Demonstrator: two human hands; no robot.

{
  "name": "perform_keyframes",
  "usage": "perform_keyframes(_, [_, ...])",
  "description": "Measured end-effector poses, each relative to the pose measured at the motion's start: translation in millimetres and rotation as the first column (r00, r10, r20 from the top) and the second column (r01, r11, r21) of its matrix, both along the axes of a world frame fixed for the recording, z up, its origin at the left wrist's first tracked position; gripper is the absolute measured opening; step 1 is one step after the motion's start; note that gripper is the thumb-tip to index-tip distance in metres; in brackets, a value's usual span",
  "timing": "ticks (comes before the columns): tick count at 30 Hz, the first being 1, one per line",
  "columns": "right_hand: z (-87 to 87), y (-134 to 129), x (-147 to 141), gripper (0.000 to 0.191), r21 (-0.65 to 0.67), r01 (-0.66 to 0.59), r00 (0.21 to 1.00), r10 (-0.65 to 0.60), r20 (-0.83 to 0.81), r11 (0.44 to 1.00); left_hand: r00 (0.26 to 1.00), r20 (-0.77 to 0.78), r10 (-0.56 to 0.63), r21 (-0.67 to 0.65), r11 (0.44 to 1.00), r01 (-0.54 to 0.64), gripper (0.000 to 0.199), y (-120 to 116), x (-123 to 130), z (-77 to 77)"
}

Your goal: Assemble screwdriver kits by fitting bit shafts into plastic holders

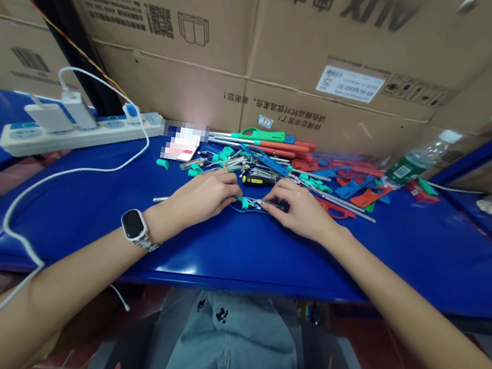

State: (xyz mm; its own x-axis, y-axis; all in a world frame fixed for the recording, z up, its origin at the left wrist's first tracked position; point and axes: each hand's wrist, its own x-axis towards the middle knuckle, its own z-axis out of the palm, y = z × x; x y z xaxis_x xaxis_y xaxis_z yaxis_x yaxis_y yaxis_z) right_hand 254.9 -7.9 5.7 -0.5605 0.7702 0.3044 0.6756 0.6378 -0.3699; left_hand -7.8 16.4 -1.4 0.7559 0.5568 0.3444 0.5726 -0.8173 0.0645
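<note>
My left hand [213, 195] is closed in a pinch at the left end of a partly open long-nosed lighter [250, 203] lying low over the blue table. A teal trigger piece and small inner parts show on it, with a thin blue strip of shell along its near side. From the right, my right hand [295, 208] pinches the lighter's other end, where something slim and dark shows under the fingers. A metal tube end sticks out left of my left hand. Just beyond the fingers lies a black and yellow screwdriver handle [259, 181].
A pile of red and blue lighter shells [357, 185], metal tubes and teal triggers spreads behind my hands. A plastic bottle [416, 160] leans at back right. On the left are a power strip [82, 130] and a white cable [86, 170]. A large carton [248, 43] walls off the back.
</note>
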Motion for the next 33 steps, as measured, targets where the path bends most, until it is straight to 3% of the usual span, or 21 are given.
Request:
perform_keyframes(5, [-5.4,2,3,0.004,-0.067,-0.005,0.996,-0.001,-0.092,0.998,1.000,-0.009,-0.011,0.026,1.000,0.011,0.023,1,0,0.5])
perform_keyframes(12, [-13.5,-5,3,0.014,-0.033,0.017,0.985,-0.023,-0.174,0.999,1.000,-0.029,-0.002,0.004,1.000,0.002,0.024,-2,1,2.8])
perform_keyframes(17, [-18.7,3,2,0.004,-0.227,0.065,0.941,-0.135,-0.310,0.972,1.000,-0.024,-0.012,-0.008,1.000,0.012,0.022,-2,0,2.5])
perform_keyframes(21, [-14.7,11,3,0.008,-0.384,0.104,0.941,-0.216,-0.261,0.917,1.000,0.004,-0.017,-0.003,1.000,0.017,0.023,-2,-2,0.5])
perform_keyframes(24, [-9.8,12,0,0.007,-0.431,0.083,0.948,-0.204,-0.244,0.899,1.000,0.009,-0.007,-0.002,1.000,0.007,0.023,-4,-2,-0.2])
perform_keyframes(31, [-14.8,7,-24,0.016,-0.139,0.231,0.954,-0.252,-0.164,0.963,1.000,-0.020,0.014,0.032,0.999,-0.014,0.024,-6,-1,-1.4])
perform_keyframes(33, [-17.2,5,-29,0.014,-0.115,0.237,0.964,-0.248,-0.098,0.965,1.000,-0.012,0.015,0.038,0.999,-0.014,0.023,-7,-1,-1.8])
